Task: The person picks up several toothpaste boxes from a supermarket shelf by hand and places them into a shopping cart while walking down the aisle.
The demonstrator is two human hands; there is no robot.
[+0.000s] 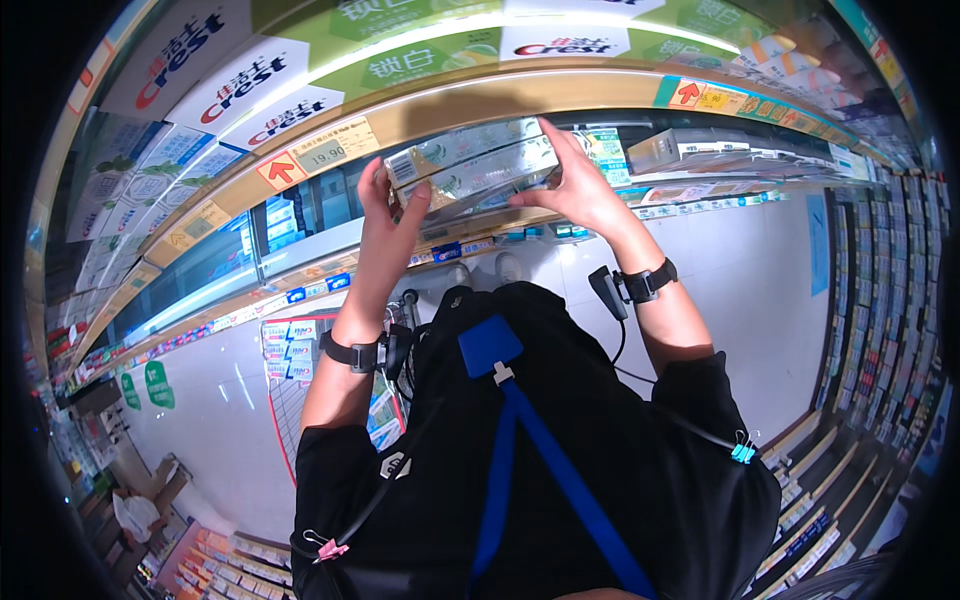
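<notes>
Two stacked toothpaste boxes (480,161), silvery with green print, are held between my hands at the front of a shop shelf. My left hand (396,196) grips their left end, thumb on the near side beside a barcode. At the right end, my right hand (566,180) has its fingers over the upper corner and its thumb low on the near side. The boxes tilt slightly, right end higher. Just right of my right hand, a green and white carton (602,156) stands on the shelf. Part of the boxes' underside is in shadow.
Crest cartons (244,82) fill the shelf above, behind a price rail (330,154). More boxes (712,146) stand to the right. A red-rimmed wire shopping cart (281,420) holding toothpaste boxes (291,349) is at my left. Stocked shelves (885,300) line the right side.
</notes>
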